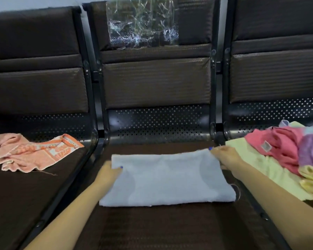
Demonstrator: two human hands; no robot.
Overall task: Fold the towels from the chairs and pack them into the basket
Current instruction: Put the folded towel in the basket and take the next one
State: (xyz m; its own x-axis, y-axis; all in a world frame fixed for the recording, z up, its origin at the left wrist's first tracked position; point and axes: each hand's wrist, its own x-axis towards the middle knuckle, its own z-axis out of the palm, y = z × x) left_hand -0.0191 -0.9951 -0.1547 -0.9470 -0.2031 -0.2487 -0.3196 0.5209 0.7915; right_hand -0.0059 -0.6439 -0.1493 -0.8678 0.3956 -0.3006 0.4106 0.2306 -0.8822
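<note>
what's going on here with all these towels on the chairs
A person is folding a pale blue towel on the middle chair. The left hand grips its far left corner and the right hand pinches its far right corner; the towel lies flat, already folded over. An orange patterned towel lies crumpled on the left chair, and a heap of pink, purple and yellow towels waits on the right chair. No basket is in view.
</note>
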